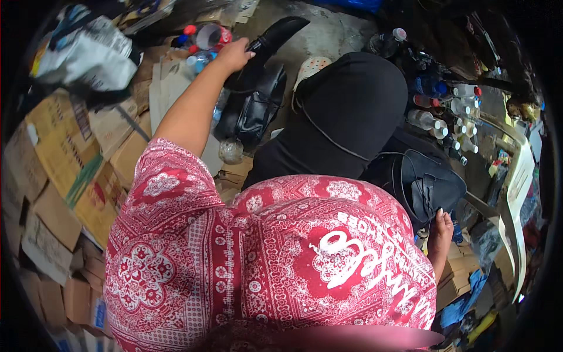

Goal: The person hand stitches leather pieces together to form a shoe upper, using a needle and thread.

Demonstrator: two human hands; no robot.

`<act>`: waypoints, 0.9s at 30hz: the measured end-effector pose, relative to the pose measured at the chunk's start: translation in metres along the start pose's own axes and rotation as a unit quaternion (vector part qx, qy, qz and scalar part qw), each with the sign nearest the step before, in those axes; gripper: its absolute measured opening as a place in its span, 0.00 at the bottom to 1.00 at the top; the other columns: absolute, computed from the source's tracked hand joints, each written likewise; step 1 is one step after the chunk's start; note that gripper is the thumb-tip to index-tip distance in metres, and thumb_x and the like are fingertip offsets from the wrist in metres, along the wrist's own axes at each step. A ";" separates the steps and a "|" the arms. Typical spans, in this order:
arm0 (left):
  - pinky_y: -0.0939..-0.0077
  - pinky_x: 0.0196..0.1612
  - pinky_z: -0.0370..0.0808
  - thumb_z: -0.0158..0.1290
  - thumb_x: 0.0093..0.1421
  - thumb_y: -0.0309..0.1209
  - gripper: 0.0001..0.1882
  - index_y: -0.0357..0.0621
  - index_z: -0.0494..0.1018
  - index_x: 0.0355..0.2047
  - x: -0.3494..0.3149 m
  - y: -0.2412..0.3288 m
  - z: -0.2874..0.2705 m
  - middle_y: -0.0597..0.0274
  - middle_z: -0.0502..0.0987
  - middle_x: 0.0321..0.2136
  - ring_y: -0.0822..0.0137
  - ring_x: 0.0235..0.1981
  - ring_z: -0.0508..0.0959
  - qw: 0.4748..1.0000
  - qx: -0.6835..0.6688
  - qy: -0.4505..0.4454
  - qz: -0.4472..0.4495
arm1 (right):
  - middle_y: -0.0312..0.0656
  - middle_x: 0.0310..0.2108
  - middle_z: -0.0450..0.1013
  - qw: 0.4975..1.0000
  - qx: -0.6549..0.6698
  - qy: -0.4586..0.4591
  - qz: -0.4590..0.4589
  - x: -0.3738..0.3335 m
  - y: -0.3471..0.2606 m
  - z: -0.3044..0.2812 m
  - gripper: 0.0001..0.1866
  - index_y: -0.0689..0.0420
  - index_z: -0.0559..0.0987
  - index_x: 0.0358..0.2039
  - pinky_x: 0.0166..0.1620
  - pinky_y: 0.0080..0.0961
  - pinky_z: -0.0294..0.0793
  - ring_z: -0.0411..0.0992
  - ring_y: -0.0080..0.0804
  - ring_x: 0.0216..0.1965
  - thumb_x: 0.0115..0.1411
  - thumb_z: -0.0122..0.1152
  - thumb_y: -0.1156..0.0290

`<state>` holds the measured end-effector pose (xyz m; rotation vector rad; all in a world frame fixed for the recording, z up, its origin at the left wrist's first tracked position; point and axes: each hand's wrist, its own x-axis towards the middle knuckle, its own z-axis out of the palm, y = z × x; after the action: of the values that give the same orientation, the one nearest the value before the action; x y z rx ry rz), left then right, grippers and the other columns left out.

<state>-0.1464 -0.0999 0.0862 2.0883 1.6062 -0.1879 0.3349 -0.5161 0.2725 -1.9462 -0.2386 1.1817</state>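
Observation:
My left hand point(236, 55) reaches out to the far left of the middle, fingers closed around the near end of a black curved object point(282, 33). The object tapers to a point on the right; its exact kind is unclear. Just below it lies a shiny black bag point(251, 111) with folds and straps. Down at my right side, my right hand point(442, 227) has its fingers drawn together at the lower edge of a second black bag point(423, 186), which has thin cords. That bag rests beside my black-clothed leg point(352, 111).
Flattened cardboard point(61, 138) covers the left side. Clear plastic bottles point(431, 120) stand grouped at the right, and more bottles point(208, 36) lie beyond my left forearm. A curved white plastic piece point(516, 193) rises at the far right. A light spotted clog point(312, 67) shows ahead.

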 end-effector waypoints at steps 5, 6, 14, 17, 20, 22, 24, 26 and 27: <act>0.59 0.44 0.69 0.55 0.53 0.40 0.21 0.41 0.67 0.43 -0.038 -0.023 0.023 0.47 0.75 0.39 0.48 0.44 0.73 0.997 -0.051 -0.019 -0.058 | 0.23 0.19 0.62 1.000 -0.016 -0.024 -0.013 0.010 -0.004 0.001 0.10 0.51 0.71 0.24 0.22 0.13 0.47 0.52 0.10 0.18 0.58 0.58 0.63; 0.60 0.42 0.69 0.55 0.53 0.40 0.20 0.40 0.68 0.41 -0.045 -0.029 0.029 0.48 0.75 0.36 0.49 0.41 0.74 0.996 -0.058 -0.002 -0.066 | 0.23 0.19 0.62 0.999 -0.020 -0.030 -0.017 0.015 -0.006 0.002 0.10 0.51 0.71 0.24 0.22 0.13 0.47 0.52 0.10 0.18 0.58 0.58 0.63; 0.65 0.44 0.70 0.55 0.53 0.42 0.19 0.43 0.71 0.41 -0.080 -0.047 0.075 0.51 0.75 0.38 0.54 0.41 0.75 0.979 -0.114 -0.068 -0.152 | 0.21 0.16 0.58 0.995 -0.072 -0.052 -0.036 0.046 -0.032 0.011 0.13 0.49 0.69 0.20 0.22 0.14 0.46 0.50 0.10 0.18 0.59 0.58 0.63; 0.67 0.47 0.69 0.56 0.53 0.45 0.21 0.46 0.73 0.42 -0.086 -0.059 0.083 0.54 0.76 0.41 0.55 0.44 0.75 0.971 -0.157 -0.046 -0.172 | 0.21 0.16 0.58 0.994 -0.077 -0.055 -0.058 0.053 -0.036 0.014 0.13 0.49 0.69 0.20 0.22 0.14 0.46 0.50 0.11 0.17 0.59 0.58 0.63; 0.66 0.48 0.70 0.52 0.52 0.38 0.16 0.47 0.74 0.41 -0.098 -0.080 0.085 0.53 0.76 0.41 0.54 0.44 0.75 0.965 -0.079 -0.041 -0.245 | 0.21 0.16 0.58 0.993 -0.075 -0.058 -0.071 0.058 -0.035 0.011 0.13 0.49 0.69 0.20 0.22 0.14 0.45 0.50 0.11 0.17 0.59 0.58 0.62; 0.66 0.48 0.70 0.51 0.52 0.36 0.17 0.47 0.74 0.42 -0.101 -0.091 0.088 0.52 0.76 0.41 0.54 0.44 0.74 0.963 -0.078 -0.027 -0.255 | 0.21 0.15 0.58 0.994 -0.066 -0.054 -0.070 0.063 -0.035 0.009 0.13 0.49 0.69 0.20 0.21 0.14 0.45 0.49 0.11 0.17 0.59 0.58 0.62; 0.65 0.49 0.70 0.50 0.52 0.34 0.17 0.46 0.74 0.43 -0.109 -0.099 0.094 0.51 0.75 0.42 0.53 0.45 0.74 0.953 -0.069 -0.024 -0.293 | 0.22 0.15 0.57 0.994 -0.067 -0.026 -0.077 0.066 -0.033 0.006 0.14 0.49 0.68 0.20 0.20 0.14 0.44 0.49 0.11 0.16 0.59 0.58 0.61; 0.65 0.50 0.69 0.50 0.52 0.35 0.20 0.44 0.72 0.45 -0.115 -0.102 0.107 0.49 0.74 0.44 0.51 0.47 0.73 0.936 -0.071 -0.018 -0.345 | 0.22 0.15 0.57 0.995 -0.059 -0.035 -0.075 0.070 -0.031 0.003 0.14 0.49 0.68 0.19 0.20 0.14 0.43 0.48 0.11 0.16 0.59 0.58 0.62; 0.65 0.50 0.69 0.50 0.52 0.35 0.20 0.44 0.72 0.45 -0.117 -0.104 0.115 0.49 0.74 0.44 0.51 0.47 0.73 0.935 -0.067 -0.010 -0.348 | 0.22 0.15 0.57 0.995 -0.043 -0.039 -0.085 0.071 -0.031 0.000 0.14 0.49 0.68 0.19 0.20 0.14 0.43 0.48 0.11 0.15 0.59 0.58 0.62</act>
<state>-0.2573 -0.2358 0.0015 1.3352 2.2133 -0.3212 0.3806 -0.4584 0.2487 -1.9136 -0.4935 1.1533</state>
